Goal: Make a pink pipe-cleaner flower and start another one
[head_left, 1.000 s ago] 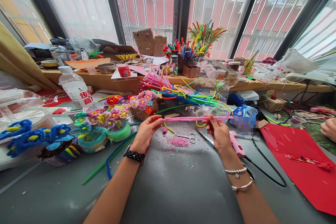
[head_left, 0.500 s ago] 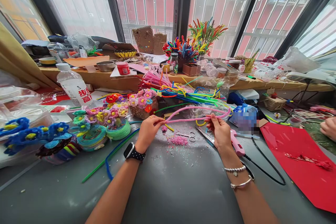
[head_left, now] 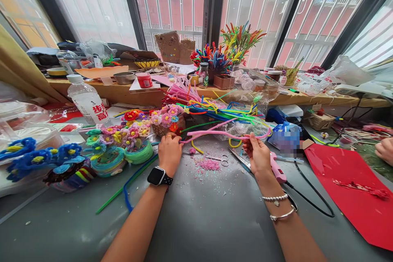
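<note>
My left hand (head_left: 170, 150), fingers curled and pointing down, is beside the basket (head_left: 181, 125) of pink flowers. At its fingertips is the end of a pink fuzzy stem (head_left: 225, 122), which slants up to the right. My right hand (head_left: 258, 153) pinches another pink fuzzy stem (head_left: 215, 133); this one has a loose left end and bends round behind the fingers. Between the hands lie small scissors (head_left: 224, 160), a heap of pink bits (head_left: 208, 165) and a small pink ball (head_left: 192, 150).
A pink glue gun (head_left: 277, 168) and larger scissors (head_left: 241, 159) lie by my right hand. Flower baskets and a bottle (head_left: 89, 100) stand left. Colourful stems (head_left: 215, 108) are piled behind. Red sheet (head_left: 346, 188) at right, with another person's hand (head_left: 385, 151) beyond.
My left hand has moved left and turned palm down, toward the basket. The pink loop between the hands has come apart into two crossing strands. My right hand has barely moved.
</note>
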Available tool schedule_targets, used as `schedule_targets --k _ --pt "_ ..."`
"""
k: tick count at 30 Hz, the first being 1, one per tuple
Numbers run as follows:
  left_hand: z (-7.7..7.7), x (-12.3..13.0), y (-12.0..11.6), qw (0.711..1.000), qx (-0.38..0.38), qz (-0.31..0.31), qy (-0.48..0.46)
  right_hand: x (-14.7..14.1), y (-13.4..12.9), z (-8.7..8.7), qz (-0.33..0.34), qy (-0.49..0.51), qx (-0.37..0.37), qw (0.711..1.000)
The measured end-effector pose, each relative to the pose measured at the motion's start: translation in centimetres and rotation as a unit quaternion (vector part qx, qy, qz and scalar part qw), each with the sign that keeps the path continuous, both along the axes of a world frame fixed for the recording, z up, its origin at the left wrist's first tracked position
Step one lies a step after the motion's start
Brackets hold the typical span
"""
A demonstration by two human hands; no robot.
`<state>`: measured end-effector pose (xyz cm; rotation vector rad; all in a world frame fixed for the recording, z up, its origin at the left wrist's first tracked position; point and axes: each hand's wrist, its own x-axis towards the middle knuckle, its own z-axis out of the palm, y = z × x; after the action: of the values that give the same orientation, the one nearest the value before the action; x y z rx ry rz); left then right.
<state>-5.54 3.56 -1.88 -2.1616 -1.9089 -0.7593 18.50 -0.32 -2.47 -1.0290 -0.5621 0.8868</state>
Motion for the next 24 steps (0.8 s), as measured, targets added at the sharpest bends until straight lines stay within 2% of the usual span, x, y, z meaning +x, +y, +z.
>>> schedule_targets --k 3,6,9,11,13,17,21,24 --pt "0.2 0.2 -0.1 1.0 0.003 0.013 0.025 -0.1 -0.1 0.1 0.007 0.014 0.005 1.0" --pt "0.5 0.6 -0.1 1.0 -0.014 -0.019 0.015 -0.1 -0.1 0.2 0.027 0.031 0.006 0.999" --pt "0.5 1.0 -0.2 0.995 -0.082 -0.058 -0.026 -0.3 0.0 0.2 0.074 0.025 -0.002 0.997" --pt "0.3 1.2 -0.2 0.989 -0.108 -0.082 -0.06 -0.4 -0.1 0.3 0.131 0.008 -0.018 0.991" --pt "0.0 1.3 -0.1 0.982 -0.118 -0.116 -0.088 -0.6 -0.2 0.3 0.209 -0.014 -0.041 0.977" --pt "-0.8 1.3 0.1 0.968 -0.13 -0.185 -0.111 -1.0 -0.7 0.4 0.357 -0.063 -0.067 0.929" --pt "-1.3 1.2 0.3 0.961 -0.108 -0.225 -0.121 -1.2 -1.1 0.4 0.431 -0.101 -0.091 0.892" --pt "-1.4 1.0 0.2 0.958 -0.113 -0.25 -0.084 -1.4 -1.2 0.3 0.47 -0.127 -0.108 0.867"
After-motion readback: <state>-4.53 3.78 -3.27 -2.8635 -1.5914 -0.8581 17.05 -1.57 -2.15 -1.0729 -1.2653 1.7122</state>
